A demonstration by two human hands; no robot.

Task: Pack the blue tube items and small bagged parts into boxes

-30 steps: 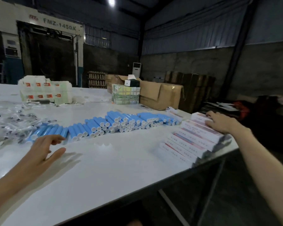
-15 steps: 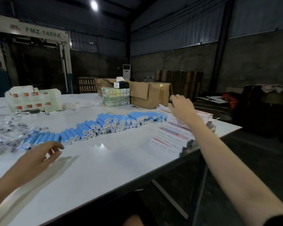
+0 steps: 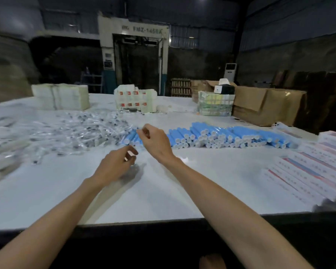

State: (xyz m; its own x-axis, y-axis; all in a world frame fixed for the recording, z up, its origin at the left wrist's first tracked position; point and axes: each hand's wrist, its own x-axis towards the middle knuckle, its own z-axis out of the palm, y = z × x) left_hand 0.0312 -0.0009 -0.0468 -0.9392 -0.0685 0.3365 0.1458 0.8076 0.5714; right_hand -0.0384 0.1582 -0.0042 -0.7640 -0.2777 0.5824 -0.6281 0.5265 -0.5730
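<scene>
A long row of blue tubes (image 3: 221, 136) with white ends lies across the white table (image 3: 163, 195). A heap of small clear bagged parts (image 3: 76, 131) spreads to the left of it. My right hand (image 3: 155, 141) hovers over the row's left end tubes (image 3: 131, 137) with thumb and fingers curled together; blur hides whether it pinches anything. My left hand (image 3: 118, 162) hangs just in front of those tubes, fingers loosely curled and holding nothing. Flat white boxes (image 3: 308, 167) with red and blue stripes lie fanned out at the right edge.
At the back of the table stand a block of white packs (image 3: 60, 99), a stack with red labels (image 3: 136, 101), a green and yellow bundle (image 3: 214, 105) and brown cardboard cartons (image 3: 270, 105). The table's front edge runs just below my forearms.
My view has swung left. My right hand left the flat boxes and crossed to the left end of the tube row. My left hand stayed near that end.
</scene>
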